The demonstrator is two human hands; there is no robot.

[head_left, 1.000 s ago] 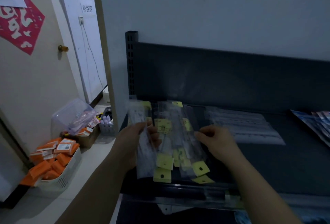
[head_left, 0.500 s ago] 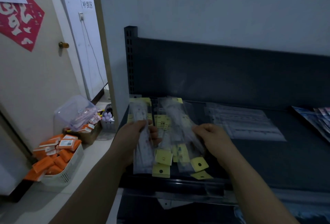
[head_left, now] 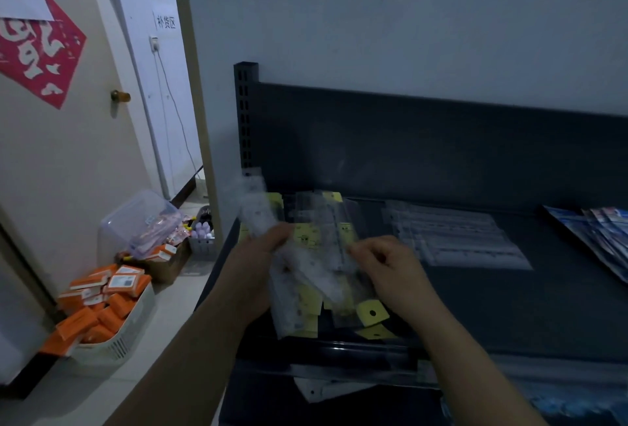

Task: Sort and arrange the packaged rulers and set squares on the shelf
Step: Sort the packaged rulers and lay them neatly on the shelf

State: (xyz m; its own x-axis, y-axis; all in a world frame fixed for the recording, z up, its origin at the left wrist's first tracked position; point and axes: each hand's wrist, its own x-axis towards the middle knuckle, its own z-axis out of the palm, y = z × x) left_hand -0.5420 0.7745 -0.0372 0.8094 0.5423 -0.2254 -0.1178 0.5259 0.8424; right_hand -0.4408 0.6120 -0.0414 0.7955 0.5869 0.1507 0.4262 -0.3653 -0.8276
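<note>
Smeared by motion near the shelf's [head_left: 509,306] left rear corner: clear ruler packet [head_left: 256,218] in the grip of the left hand [head_left: 258,266]. Partly covered by that hand and the right hand [head_left: 390,266]: heap of ruler packets [head_left: 319,252], label print too small to read. Cut off by the frame at the shelf's right end: blue packets [head_left: 601,235].

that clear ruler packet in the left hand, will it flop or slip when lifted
Probably fairly stiff: the ruler packet stands up above the left hand without drooping. Its glossy clear sleeve looks slippery, so it may slide against the pile of packets on the shelf. Likely light, as one hand holds it up.
</note>
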